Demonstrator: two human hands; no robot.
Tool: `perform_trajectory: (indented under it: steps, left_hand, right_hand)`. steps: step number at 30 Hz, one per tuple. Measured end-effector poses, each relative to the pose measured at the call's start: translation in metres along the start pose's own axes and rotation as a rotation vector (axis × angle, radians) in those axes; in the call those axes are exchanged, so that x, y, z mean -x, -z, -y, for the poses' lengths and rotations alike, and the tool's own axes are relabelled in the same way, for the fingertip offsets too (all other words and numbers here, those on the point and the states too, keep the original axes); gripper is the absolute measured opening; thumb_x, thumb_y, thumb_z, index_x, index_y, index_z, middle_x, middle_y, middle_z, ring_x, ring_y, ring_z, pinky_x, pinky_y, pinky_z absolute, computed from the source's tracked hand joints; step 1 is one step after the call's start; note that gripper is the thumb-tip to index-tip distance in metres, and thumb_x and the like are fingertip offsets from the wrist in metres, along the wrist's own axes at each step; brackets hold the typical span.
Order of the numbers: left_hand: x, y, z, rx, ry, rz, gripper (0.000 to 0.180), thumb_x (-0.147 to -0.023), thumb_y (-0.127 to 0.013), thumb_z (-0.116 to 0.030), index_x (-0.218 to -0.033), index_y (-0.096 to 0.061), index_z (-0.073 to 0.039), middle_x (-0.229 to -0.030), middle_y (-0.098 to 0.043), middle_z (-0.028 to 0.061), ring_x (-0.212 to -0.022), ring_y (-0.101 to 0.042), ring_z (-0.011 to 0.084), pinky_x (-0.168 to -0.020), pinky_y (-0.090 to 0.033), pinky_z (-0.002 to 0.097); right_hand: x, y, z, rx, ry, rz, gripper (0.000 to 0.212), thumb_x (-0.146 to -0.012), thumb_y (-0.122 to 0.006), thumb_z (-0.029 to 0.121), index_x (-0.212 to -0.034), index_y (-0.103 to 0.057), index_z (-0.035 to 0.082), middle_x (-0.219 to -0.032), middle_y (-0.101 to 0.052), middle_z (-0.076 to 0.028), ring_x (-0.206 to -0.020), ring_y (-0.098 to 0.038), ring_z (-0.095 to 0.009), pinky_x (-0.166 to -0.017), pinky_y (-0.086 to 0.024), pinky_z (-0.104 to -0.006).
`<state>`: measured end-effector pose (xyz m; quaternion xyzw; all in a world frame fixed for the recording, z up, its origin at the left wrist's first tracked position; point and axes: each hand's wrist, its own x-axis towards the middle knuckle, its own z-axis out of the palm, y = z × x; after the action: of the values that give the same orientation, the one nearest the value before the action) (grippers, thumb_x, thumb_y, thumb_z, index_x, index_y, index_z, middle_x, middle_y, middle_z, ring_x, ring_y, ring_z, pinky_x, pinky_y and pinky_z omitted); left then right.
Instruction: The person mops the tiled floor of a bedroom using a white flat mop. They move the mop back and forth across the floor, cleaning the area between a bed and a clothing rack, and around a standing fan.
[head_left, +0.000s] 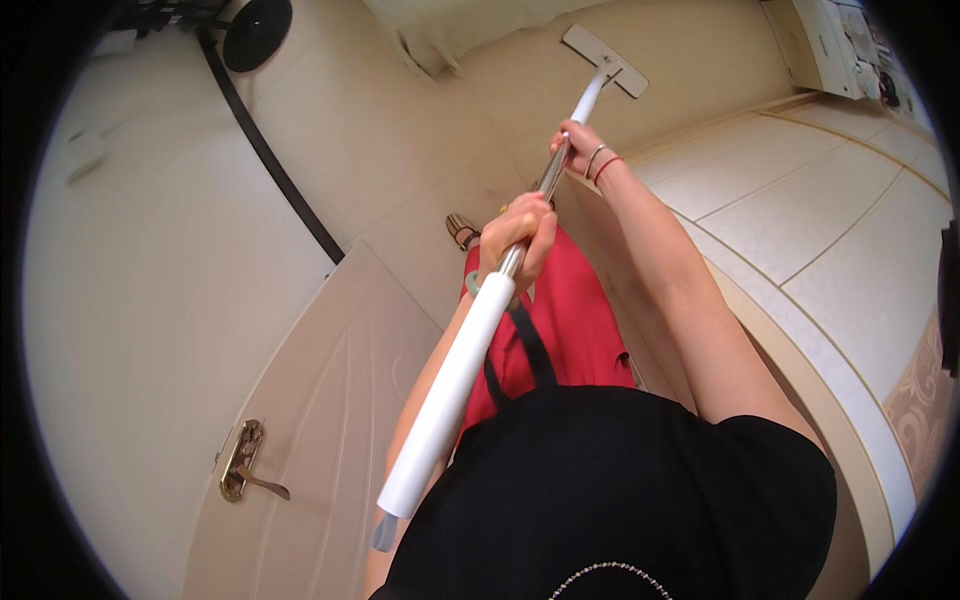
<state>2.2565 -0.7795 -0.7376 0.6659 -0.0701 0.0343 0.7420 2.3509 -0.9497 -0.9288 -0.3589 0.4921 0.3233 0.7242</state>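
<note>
A flat mop [490, 302] slants across the view, its white padded grip near my body and its steel pole running away to the far right. My left hand [518, 238] is wrapped round the steel pole just beyond the grip. Farther along, my right hand [578, 147] closes round the pole near its white lower section. At the far end, the flat rectangular mop head [606, 62] lies on the beige floor [400, 150], close to a pale hanging cloth. A grey loop [384, 532] hangs from the grip's near end.
On the left is a cream door [330, 400] with a brass handle [262, 485]. A dark strip [270, 155] runs along the pale wall, near a round black base [257, 35]. Pale cloth [455, 30] hangs ahead. Cream panels [790, 205] and a pale cabinet [808, 45] are at right.
</note>
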Motion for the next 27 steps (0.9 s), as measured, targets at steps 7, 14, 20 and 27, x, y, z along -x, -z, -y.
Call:
perform_trajectory:
  steps: [7, 14, 20, 27]
  left_hand:
    - [0.049, 0.063, -0.044, -0.066, 0.012, 0.075, 0.028, -0.073, -0.052, 0.011, -0.054, -0.037, -0.002, -0.059, -0.047, 0.0082, -0.055, -0.050, 0.0198, -0.076, -0.046, 0.0388]
    - [0.112, 0.173, -0.181, -0.316, 0.299, 0.080, 0.020, -0.076, -0.044, 0.003, -0.057, -0.040, -0.002, -0.057, -0.049, 0.0081, -0.060, -0.052, 0.0176, -0.081, -0.043, 0.0441]
    - [0.123, 0.186, -0.215, -0.341, 0.328, -0.163, 0.022, -0.076, -0.046, -0.002, -0.056, -0.038, -0.006, -0.053, -0.046, 0.0051, -0.057, -0.050, 0.0177, -0.079, -0.043, 0.0440]
    - [0.104, 0.122, -0.179, -0.240, 0.166, -0.194, 0.020, -0.075, -0.049, -0.003, -0.057, -0.040, -0.006, -0.054, -0.049, 0.0059, -0.052, -0.050, 0.0174, -0.073, -0.045, 0.0433]
  right_hand:
    - [0.034, -0.029, -0.103, -0.002, 0.041, -0.015, 0.013, -0.081, -0.039, 0.018, -0.074, -0.044, 0.008, -0.057, -0.050, -0.008, -0.049, -0.053, -0.021, -0.041, -0.041, -0.0361]
    - [0.141, -0.152, -0.250, -0.085, -0.269, 0.045, 0.019, -0.084, -0.037, 0.020, -0.074, -0.044, 0.005, -0.058, -0.050, -0.009, -0.052, -0.056, -0.025, -0.049, -0.048, -0.0407]
    - [0.167, -0.193, -0.280, -0.239, -0.461, 0.197, 0.010, -0.082, -0.042, 0.007, -0.085, -0.034, 0.003, -0.065, -0.047, -0.009, -0.054, -0.051, -0.021, -0.053, -0.051, -0.0400]
    - [0.160, -0.140, -0.210, -0.085, -0.352, 0.158, 0.006, -0.079, -0.042, 0.006, -0.077, -0.041, 0.001, -0.062, -0.049, -0.010, -0.054, -0.054, -0.023, -0.051, -0.052, -0.0408]
